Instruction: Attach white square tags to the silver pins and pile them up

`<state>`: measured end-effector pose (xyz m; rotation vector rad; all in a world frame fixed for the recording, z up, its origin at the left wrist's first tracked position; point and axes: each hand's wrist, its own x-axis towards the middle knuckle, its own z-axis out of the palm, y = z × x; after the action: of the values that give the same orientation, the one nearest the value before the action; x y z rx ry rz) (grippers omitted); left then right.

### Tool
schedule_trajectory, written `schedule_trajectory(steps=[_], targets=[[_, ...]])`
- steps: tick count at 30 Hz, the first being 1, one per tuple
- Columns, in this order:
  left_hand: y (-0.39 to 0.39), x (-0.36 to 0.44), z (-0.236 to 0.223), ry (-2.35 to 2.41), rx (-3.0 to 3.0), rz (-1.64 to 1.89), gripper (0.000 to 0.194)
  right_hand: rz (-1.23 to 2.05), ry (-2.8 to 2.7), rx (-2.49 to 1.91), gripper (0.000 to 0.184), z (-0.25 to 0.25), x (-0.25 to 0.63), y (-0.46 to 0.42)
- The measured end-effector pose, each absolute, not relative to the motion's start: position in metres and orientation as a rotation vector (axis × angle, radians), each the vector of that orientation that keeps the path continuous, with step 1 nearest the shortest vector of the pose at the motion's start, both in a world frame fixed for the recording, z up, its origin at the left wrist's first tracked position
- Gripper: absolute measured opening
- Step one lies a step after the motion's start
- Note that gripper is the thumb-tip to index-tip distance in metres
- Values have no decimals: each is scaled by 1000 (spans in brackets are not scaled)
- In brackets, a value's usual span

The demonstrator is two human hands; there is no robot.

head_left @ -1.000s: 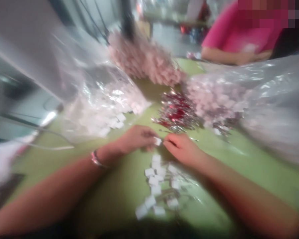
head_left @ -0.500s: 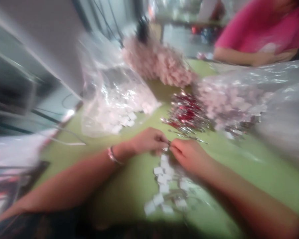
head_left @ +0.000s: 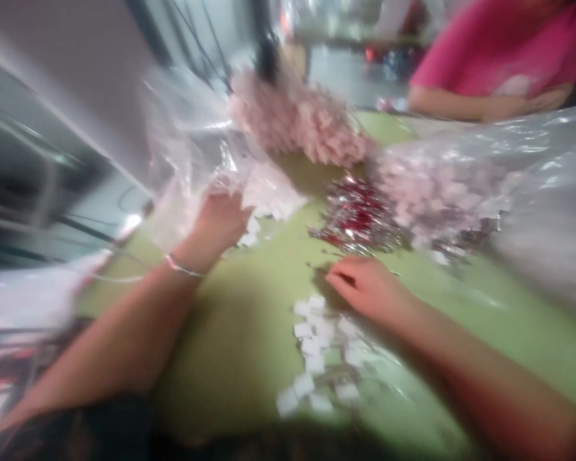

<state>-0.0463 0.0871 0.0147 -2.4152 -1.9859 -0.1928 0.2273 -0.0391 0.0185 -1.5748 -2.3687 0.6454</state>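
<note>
Clear plastic bag w/ pale pcs. in it, at far L of table; L hand is over its near side, at the pcs., a few white ones just R of the fingers. Fingertips blurred, can't tell if L hand grips anything. Thin bracelet on L wrist. R hand curled closed, resting approx. mid-table; can't tell what, if anything, is inside. Loose white blocks lie in a scattered group, nearer the wearer than R hand & just to its L, well apart from L hand. Red/silver pile just beyond R hand; pink bunch behind that. 2nd plastic bag at R, w/ pale pink bits next to pile. Person in pink top across table, forearms in front.
</note>
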Motion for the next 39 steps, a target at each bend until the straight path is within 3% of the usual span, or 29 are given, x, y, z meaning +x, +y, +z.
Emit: schedule_trajectory(steps=[4, 11, 18, 23, 29, 35, 39], targets=[[84, -47, 4, -2029, -2440, -58, 44, 301, -2440, -1762, 16, 9, 229, -29], [73, -27, -1, -1857, -2607, -296, 42, 130, -2617, -1797, 22, 5, 231, -32], [64, -33, 24, -1803, -2641, -401, 41, 115, -2561, -1876, 21, 5, 239, -30], [39, -17, 43, -1795, -2832, -182, 29, 284, -2413, -1955, 20, 12, 237, -31], [18, 6, 21, -1710, -2861, 105, 24, 536, -2246, -1733, 21, 14, 240, -33], [29, 1, 17, -1699, -2991, -160, 24, 823, -2059, -1629, 19, 16, 238, -30], [36, 2, 21, -2239, -3172, -597, 22, 1080, -1885, -1641, 23, 24, 235, -30]])
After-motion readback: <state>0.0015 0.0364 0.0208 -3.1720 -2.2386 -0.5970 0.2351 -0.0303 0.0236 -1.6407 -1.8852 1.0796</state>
